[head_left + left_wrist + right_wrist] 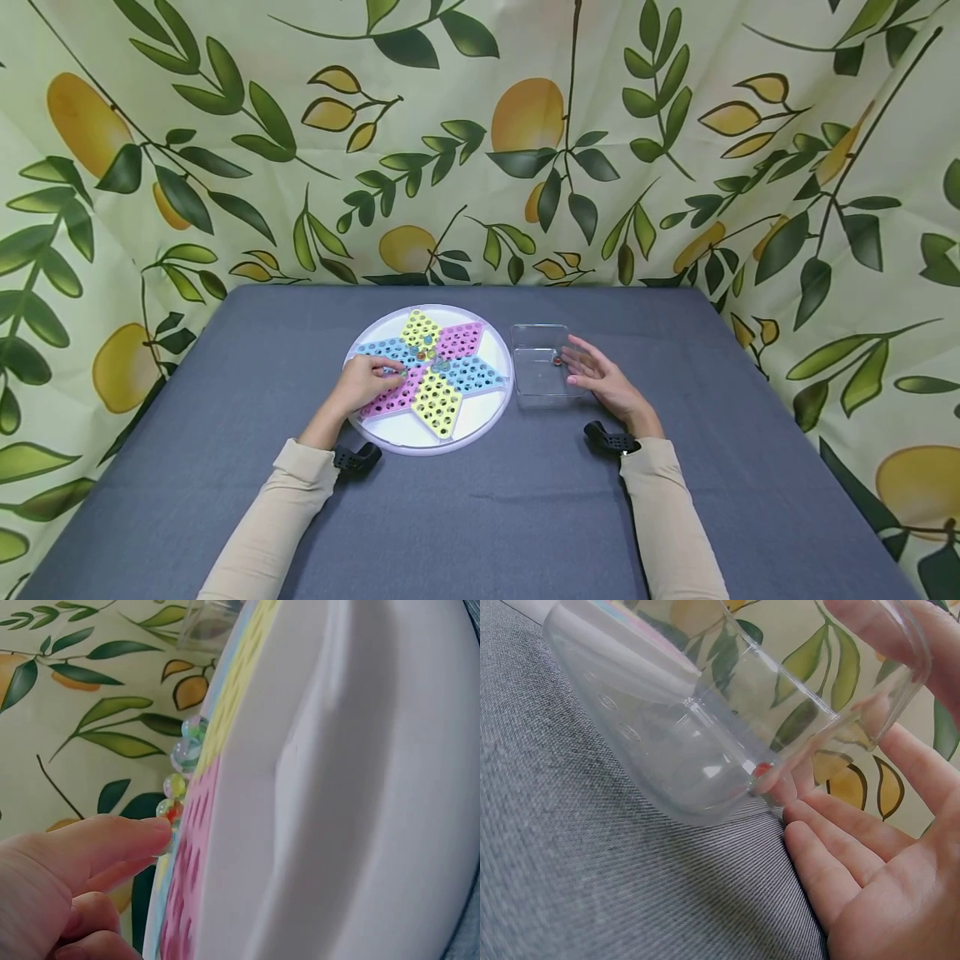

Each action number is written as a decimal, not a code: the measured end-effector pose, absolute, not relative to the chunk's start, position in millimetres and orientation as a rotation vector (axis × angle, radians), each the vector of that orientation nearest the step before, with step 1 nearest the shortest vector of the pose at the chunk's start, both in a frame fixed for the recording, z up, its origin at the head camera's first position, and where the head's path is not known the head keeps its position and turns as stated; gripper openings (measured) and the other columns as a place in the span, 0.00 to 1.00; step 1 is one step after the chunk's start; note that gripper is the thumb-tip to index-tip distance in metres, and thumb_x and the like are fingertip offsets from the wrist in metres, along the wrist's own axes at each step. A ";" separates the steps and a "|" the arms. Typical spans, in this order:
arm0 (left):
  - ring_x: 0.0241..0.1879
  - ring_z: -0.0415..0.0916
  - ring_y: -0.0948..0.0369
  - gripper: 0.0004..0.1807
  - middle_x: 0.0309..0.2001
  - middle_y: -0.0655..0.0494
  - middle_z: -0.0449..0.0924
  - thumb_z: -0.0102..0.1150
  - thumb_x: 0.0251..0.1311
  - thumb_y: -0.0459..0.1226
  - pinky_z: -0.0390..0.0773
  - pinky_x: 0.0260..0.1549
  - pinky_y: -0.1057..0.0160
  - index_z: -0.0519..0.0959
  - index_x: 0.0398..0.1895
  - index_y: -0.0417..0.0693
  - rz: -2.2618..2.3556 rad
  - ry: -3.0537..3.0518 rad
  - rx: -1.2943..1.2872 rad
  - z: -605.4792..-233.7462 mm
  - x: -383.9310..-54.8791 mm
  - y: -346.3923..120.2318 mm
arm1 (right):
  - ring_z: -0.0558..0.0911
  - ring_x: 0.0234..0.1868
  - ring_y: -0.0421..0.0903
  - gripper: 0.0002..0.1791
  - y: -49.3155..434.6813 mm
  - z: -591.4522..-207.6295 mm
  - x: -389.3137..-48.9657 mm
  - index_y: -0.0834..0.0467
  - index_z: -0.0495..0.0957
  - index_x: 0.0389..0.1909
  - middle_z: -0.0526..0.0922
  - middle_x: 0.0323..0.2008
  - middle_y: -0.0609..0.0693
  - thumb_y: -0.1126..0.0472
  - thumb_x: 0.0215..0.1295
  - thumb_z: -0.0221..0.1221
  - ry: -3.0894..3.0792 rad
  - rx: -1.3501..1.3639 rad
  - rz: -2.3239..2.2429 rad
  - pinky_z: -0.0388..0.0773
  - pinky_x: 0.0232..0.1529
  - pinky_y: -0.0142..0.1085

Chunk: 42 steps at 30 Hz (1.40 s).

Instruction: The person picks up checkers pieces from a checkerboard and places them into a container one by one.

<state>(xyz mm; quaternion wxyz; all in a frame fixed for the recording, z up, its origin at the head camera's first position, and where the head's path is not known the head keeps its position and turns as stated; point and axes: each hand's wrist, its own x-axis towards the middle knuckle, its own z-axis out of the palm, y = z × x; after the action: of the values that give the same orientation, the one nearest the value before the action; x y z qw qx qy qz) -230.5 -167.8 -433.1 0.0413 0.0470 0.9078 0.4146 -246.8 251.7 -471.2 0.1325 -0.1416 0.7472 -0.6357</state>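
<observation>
A round white Chinese checkers board [478, 421] with a pink, yellow and blue star lies on the table. My left hand [367, 383] is over its left side, thumb and index finger pinching a small clear marble [402, 374]; the fingers partly hide it. Several glass marbles [185, 754] sit in the holes around the star's middle. To the right of the board stands a clear plastic box [536, 393] with a reddish marble [762, 770] inside by its right wall. My right hand [607, 385] is at that wall, its fingers extended and loosely spread, against or close to the plastic.
A grey cloth [480, 525] covers the table. Behind and at the sides hangs a curtain [450, 75] printed with leaves and fruit. Each wrist wears a black camera mount [358, 458].
</observation>
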 end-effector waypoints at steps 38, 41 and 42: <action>0.14 0.49 0.69 0.16 0.11 0.66 0.48 0.66 0.57 0.38 0.54 0.15 0.73 0.83 0.48 0.42 1.457 2.648 0.263 -408.3 -228.5 -111.1 | 0.51 0.76 0.62 0.45 251.4 -468.9 -245.2 0.56 0.43 0.76 0.51 0.75 0.65 0.65 0.64 0.59 2.137 -0.396 -1.847 0.64 0.68 0.29; 0.14 0.50 0.69 0.15 0.12 0.66 0.49 0.66 0.56 0.38 0.54 0.15 0.74 0.84 0.47 0.43 1.451 2.653 0.269 -407.8 -228.8 -104.3 | 0.51 0.76 0.62 0.46 251.2 -468.9 -245.1 0.57 0.43 0.76 0.51 0.75 0.65 0.65 0.64 0.60 2.126 -0.402 -1.859 0.67 0.62 0.20; 0.14 0.49 0.69 0.15 0.12 0.66 0.49 0.66 0.56 0.38 0.53 0.15 0.74 0.84 0.46 0.42 1.452 2.653 0.277 -407.8 -228.8 -102.2 | 0.51 0.76 0.63 0.46 251.1 -468.8 -245.1 0.57 0.43 0.76 0.51 0.75 0.65 0.66 0.64 0.60 2.122 -0.402 -1.865 0.67 0.61 0.19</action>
<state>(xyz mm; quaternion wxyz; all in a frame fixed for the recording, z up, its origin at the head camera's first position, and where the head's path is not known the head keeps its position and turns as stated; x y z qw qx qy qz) -228.8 -102.2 -407.8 0.0520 0.0909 0.8724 0.4775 -245.1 251.1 -468.8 0.1435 -0.1393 0.7360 -0.6468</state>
